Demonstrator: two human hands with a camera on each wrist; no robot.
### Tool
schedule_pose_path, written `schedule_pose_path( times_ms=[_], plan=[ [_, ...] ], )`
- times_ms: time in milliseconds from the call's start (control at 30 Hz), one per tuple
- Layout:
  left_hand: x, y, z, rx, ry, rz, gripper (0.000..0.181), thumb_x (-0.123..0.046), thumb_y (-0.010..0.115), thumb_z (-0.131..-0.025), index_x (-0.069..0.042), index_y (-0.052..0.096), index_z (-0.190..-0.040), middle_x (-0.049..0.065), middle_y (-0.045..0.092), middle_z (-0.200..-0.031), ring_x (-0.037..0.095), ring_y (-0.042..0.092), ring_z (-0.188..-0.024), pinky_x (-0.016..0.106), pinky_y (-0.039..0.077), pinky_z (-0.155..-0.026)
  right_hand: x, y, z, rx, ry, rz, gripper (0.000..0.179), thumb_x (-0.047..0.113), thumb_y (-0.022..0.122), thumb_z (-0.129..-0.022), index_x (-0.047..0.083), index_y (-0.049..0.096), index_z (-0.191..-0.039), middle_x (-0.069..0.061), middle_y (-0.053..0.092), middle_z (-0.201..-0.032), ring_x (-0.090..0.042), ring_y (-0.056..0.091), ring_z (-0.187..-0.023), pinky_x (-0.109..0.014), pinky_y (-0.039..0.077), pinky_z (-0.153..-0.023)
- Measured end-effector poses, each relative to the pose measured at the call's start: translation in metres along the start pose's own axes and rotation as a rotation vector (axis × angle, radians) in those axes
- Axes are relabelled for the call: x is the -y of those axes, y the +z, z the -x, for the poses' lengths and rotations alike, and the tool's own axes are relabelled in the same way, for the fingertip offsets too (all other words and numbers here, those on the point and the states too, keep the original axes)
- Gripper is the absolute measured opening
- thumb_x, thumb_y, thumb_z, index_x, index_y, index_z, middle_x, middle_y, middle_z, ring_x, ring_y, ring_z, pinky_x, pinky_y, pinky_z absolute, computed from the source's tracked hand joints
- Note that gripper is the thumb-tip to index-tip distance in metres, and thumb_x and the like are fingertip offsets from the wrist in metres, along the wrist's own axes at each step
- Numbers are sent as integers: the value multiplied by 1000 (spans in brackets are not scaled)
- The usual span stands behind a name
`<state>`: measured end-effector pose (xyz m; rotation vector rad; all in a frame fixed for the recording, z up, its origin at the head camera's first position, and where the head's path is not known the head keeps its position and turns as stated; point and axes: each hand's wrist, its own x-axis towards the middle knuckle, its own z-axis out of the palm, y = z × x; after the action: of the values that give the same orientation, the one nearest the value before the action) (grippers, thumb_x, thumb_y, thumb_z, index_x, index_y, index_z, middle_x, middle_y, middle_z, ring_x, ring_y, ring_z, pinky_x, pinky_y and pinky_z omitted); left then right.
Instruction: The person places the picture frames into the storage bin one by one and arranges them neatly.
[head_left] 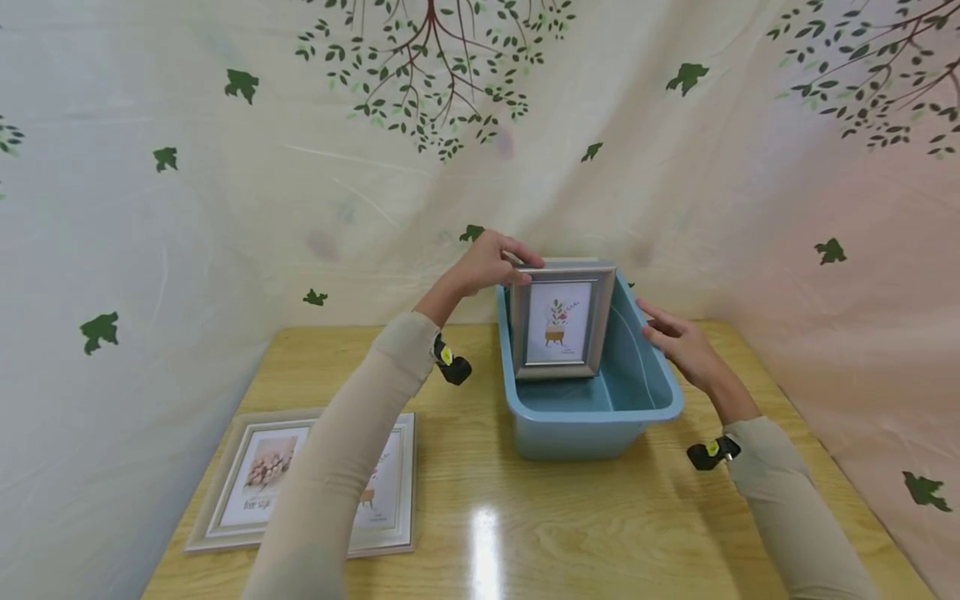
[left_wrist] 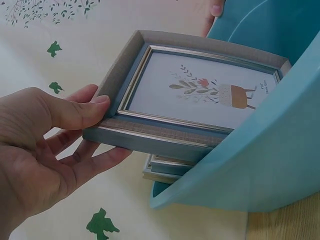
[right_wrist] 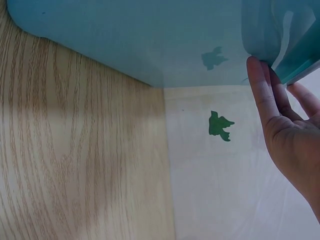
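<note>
My left hand [head_left: 486,265] pinches the upper left corner of a silver-grey picture frame [head_left: 557,321] with a potted-plant print. In the left wrist view, the thumb lies on its front and the fingers are behind it. The frame stands tilted inside a blue plastic bin [head_left: 570,437]. Behind it, more frame edges [left_wrist: 167,167] show at the bin's end; how many cannot be made out. At the bin's right rim, my right hand [head_left: 686,346] rests with fairly straight fingers against the side, as the right wrist view [right_wrist: 295,135] also shows.
Two light picture frames, one with a flower photo [head_left: 266,471] and one with a plant print [head_left: 386,483], lie at the table's left, partly hidden by my left sleeve. A wooden table [head_left: 585,525] carries everything. Behind it hangs a leaf-patterned cloth [head_left: 375,200].
</note>
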<state>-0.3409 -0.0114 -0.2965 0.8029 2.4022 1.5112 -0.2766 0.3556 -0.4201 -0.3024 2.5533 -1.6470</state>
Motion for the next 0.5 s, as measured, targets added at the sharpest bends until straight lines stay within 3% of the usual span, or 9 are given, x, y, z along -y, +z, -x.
schedule_pose_path(
  times_ms=[200,500],
  plan=[
    [8,2,-5,18,-14,-6,24,5,72,-88,-3,78,-110,13,71,-126,15,66,-79,27,56,-67,1,-2,0,19,7,38,63,31,52,-107,20,24,-163,-26,51,-141,0,62,-102,-20,56,-82],
    [22,10,-11,37,-31,-39,25,6,72,-88,-4,78,-111,12,69,-132,14,60,-74,29,55,-66,1,-4,0,26,-1,53,63,34,52,-107,21,25,-162,-25,52,-141,0,61,-104,-19,55,-84]
  ],
)
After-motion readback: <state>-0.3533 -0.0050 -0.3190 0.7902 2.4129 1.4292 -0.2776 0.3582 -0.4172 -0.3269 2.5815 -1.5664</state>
